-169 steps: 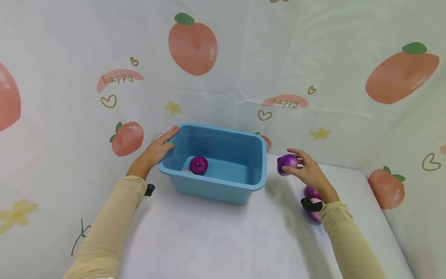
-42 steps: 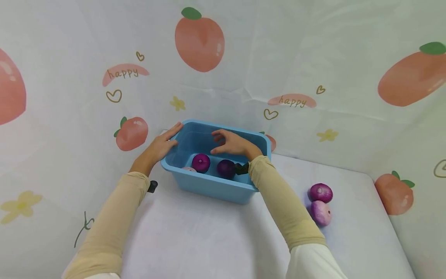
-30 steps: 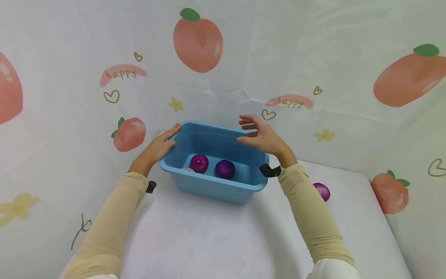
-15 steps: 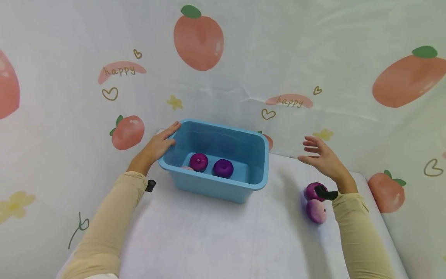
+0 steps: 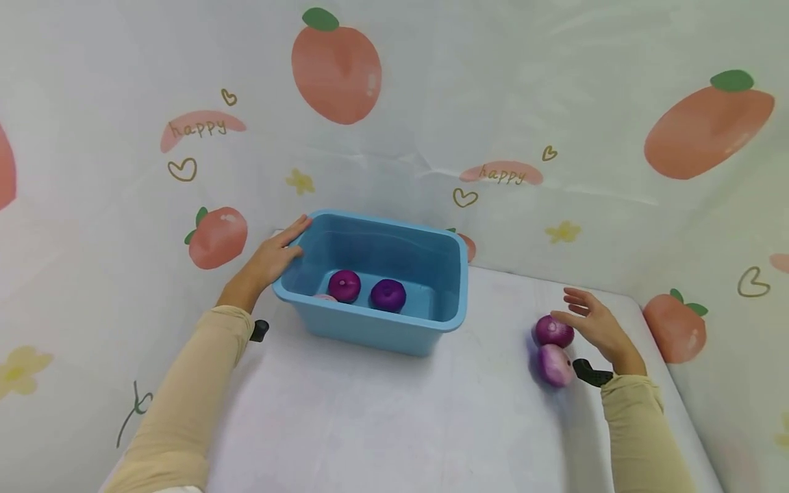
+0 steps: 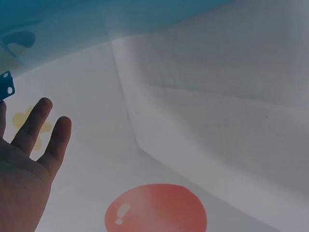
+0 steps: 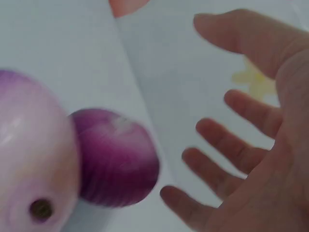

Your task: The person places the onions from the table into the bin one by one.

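A blue plastic tub (image 5: 370,325) stands on the white table. Inside lie a magenta onion (image 5: 344,285), a dark purple onion (image 5: 388,296) and a pale pink one, mostly hidden by the near wall. My left hand (image 5: 268,261) rests at the tub's left rim; the left wrist view shows straight, spread fingers (image 6: 59,140). To the right, a purple-red onion (image 5: 554,331) and a pale purple onion (image 5: 555,365) sit touching each other. My right hand (image 5: 598,330) hovers beside the purple-red onion, fingers spread and holding nothing; in the right wrist view the fingertips (image 7: 190,153) are apart from both onions.
A white cloth printed with fruit and hearts hangs as a backdrop (image 5: 419,103) behind the tub. The table's right edge (image 5: 678,411) runs past my right forearm. A black strap piece (image 5: 592,374) is on my right wrist.
My right hand let go of the dark purple onion in the tub, then came out and moved right and down to the two onions. My left hand stayed at the rim.
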The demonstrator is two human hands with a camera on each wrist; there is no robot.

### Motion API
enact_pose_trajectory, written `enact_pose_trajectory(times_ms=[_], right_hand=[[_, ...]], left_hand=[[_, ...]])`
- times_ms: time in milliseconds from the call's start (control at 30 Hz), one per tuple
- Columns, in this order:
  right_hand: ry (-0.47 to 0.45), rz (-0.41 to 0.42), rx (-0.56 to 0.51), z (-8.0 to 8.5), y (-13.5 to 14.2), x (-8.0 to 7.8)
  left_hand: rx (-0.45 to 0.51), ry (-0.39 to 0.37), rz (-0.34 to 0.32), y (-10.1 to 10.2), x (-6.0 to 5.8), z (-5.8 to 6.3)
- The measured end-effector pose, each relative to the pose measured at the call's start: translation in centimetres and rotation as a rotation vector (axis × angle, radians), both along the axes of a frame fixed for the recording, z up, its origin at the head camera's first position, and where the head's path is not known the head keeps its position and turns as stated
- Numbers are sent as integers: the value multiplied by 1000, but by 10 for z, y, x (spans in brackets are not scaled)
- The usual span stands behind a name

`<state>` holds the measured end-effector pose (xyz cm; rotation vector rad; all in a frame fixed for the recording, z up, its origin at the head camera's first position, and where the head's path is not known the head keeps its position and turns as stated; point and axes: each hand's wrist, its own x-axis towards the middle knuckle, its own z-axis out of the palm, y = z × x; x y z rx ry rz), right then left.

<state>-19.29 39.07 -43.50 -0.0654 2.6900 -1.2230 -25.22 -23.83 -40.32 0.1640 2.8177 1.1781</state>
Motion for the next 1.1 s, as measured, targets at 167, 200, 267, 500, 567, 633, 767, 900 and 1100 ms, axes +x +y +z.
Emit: enact_pose_trajectory(times_ms=[167,200,267,500,567,633,767,900,1100], right_hand=[[-72,14,-11,-16,7,4],[-82,18,-8,-18,8,4],[-98,25,2,-23,10,6],[-137,13,45,-29,10,10],[-141,4,69,-30,9,10],[-144,-1,95,-33,9,10],[-149,0,128,-39,9,8],[-144,1,132,-43,9,7],[-85,-36,115,-39,3,6]], left_hand=[[-2,7,-6,-1,0,-1],[-4,9,-8,-2,0,0],[-4,10,-7,-2,0,0],[0,0,-4,-2,2,1],[5,1,-3,-1,2,1],[11,0,-3,-1,2,0],[22,-9,2,-1,0,-2],[19,-17,10,-1,-1,-4],[23,-3,7,-2,1,-4]])
